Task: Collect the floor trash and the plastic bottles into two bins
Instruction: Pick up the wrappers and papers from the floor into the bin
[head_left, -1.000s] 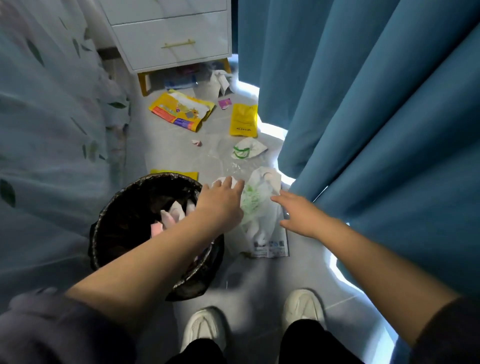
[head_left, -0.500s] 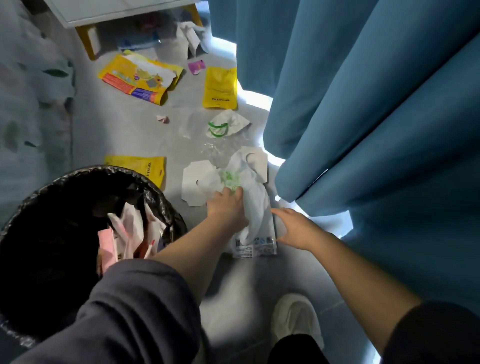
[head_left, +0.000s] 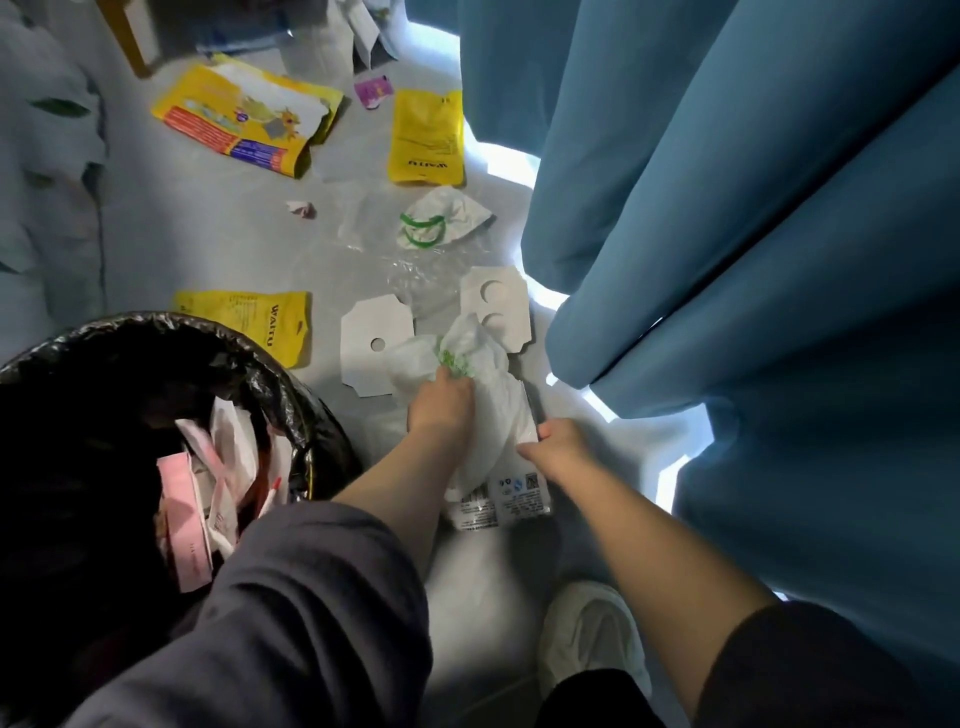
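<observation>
A crumpled white plastic bag with green print lies on the grey floor, over a printed wrapper. My left hand grips the bag's upper part with curled fingers. My right hand pinches the bag's right edge. A black-lined bin holding pink and white paper scraps stands at the lower left. Other trash lies beyond: two white cardboard cut-outs, yellow pouches, a big yellow bag and a white wrapper with green loops.
Blue curtains hang close on the right, down to the floor. A pale leaf-patterned cloth hangs on the left. A cabinet leg stands at the top. Clear film lies on the floor. My white shoe is below.
I have bent lower and the view has closed in. My left hand has tightened on the white bag. My right hand has moved in from beside it and taken its right edge.
</observation>
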